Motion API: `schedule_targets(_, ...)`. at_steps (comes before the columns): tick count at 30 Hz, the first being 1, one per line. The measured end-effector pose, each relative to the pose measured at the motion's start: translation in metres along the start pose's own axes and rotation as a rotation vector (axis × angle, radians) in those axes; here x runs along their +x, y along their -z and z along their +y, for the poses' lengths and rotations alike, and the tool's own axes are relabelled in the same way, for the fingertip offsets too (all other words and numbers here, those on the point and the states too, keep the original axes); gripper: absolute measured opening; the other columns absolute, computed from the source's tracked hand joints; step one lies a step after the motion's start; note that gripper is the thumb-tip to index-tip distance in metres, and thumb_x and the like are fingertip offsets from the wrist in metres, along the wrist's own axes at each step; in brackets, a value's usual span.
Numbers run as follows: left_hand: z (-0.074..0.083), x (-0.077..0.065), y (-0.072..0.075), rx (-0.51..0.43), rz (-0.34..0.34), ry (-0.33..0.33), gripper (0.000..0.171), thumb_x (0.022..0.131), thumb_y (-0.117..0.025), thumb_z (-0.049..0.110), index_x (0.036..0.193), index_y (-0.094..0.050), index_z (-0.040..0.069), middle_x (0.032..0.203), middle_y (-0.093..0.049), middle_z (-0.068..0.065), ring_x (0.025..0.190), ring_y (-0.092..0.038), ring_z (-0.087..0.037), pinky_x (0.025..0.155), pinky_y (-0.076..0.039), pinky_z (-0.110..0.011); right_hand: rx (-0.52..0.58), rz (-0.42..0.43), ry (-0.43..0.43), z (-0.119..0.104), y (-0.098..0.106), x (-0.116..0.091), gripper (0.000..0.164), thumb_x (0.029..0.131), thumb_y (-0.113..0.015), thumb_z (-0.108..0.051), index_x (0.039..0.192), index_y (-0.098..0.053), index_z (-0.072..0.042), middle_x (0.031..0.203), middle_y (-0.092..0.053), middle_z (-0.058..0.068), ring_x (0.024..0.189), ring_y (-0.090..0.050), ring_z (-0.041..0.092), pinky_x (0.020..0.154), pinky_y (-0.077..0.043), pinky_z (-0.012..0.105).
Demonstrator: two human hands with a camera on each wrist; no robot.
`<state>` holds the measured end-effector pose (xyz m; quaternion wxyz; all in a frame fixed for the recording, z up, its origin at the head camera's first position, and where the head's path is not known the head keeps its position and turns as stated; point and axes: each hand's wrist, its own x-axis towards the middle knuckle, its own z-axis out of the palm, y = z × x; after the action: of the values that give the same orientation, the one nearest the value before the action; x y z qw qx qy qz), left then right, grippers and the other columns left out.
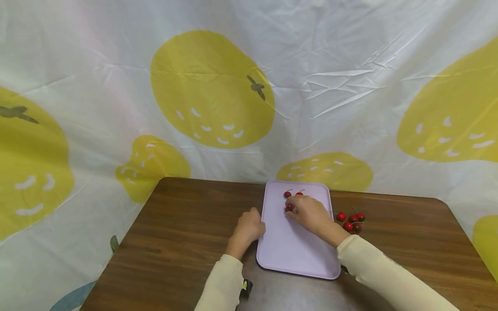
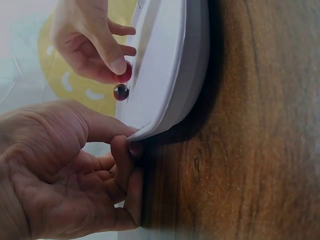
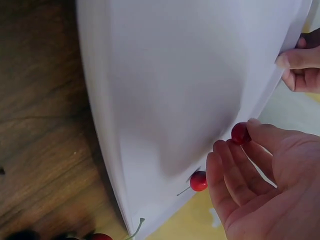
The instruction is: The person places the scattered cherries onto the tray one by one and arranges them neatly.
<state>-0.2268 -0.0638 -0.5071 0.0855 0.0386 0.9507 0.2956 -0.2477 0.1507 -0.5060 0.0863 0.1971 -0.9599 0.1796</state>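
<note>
A pale lilac tray (image 1: 292, 255) lies on the wooden table. My left hand (image 1: 249, 225) pinches its left rim between thumb and fingers, as the left wrist view shows close up. Over the tray's upper part, my right hand (image 1: 309, 214) holds a red cherry (image 3: 241, 133) between thumb and fingertips, at or just above the surface; I cannot tell if it touches. Beyond that hand, two stemmed cherries lie on the tray: a dark red one (image 1: 287, 194) and a brighter one (image 1: 299, 194), partly behind the fingers.
Right of the tray, on the brown table (image 1: 408, 242), several cherries (image 1: 352, 218) with stems sit in a loose cluster, some hidden by the right forearm. Behind the table hangs a white curtain (image 1: 330, 52) printed with yellow fruit.
</note>
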Motion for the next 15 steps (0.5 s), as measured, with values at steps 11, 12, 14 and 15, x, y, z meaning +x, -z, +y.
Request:
schedule_targets(11, -0.0016, -0.0014, 0.0009, -0.006, -0.005, 0.008, 0.036, 0.097, -0.065, 0.010, 0.122, -0.058, -0.014, 0.112, -0.070, -0.035, 0.105, -0.070, -0.048, 0.091, -0.058, -0.058, 0.012, 0.006, 0.020, -0.0041, -0.0051, 0.0012, 0.017, 0.086, -0.087, -0.019, 0.097, -0.074, -0.016, 0.088, -0.077, -0.002, 0.083, -0.073, 0.019, 0.071, -0.058, 0.043)
schedule_targets(12, -0.0016, -0.0015, 0.0010, -0.008, -0.006, 0.010, 0.035, 0.097, -0.065, 0.010, 0.122, -0.058, -0.014, 0.112, -0.070, -0.035, 0.106, -0.070, -0.048, 0.092, -0.057, -0.058, 0.012, 0.007, 0.021, -0.0049, -0.0048, 0.0012, 0.017, 0.086, -0.087, -0.019, 0.096, -0.074, -0.016, 0.089, -0.077, -0.002, 0.083, -0.073, 0.019, 0.071, -0.058, 0.043)
schedule_targets(14, -0.0016, -0.0016, 0.0011, -0.010, -0.008, 0.012, 0.035, 0.097, -0.065, 0.010, 0.122, -0.058, -0.014, 0.112, -0.070, -0.035, 0.105, -0.070, -0.048, 0.091, -0.057, -0.058, 0.008, 0.009, 0.021, -0.0061, -0.0038, 0.0010, 0.017, 0.086, -0.087, -0.019, 0.096, -0.074, -0.016, 0.089, -0.077, -0.001, 0.083, -0.073, 0.020, 0.071, -0.058, 0.044)
schedule_targets(15, -0.0017, -0.0015, 0.0011, -0.009, -0.008, 0.012, 0.035, 0.097, -0.065, 0.010, 0.122, -0.058, -0.014, 0.112, -0.070, -0.035, 0.105, -0.070, -0.048, 0.091, -0.057, -0.058, 0.005, 0.011, 0.021, -0.0066, -0.0033, 0.0010, 0.017, 0.086, -0.087, -0.019, 0.096, -0.074, -0.016, 0.089, -0.077, -0.001, 0.083, -0.074, 0.021, 0.071, -0.058, 0.044)
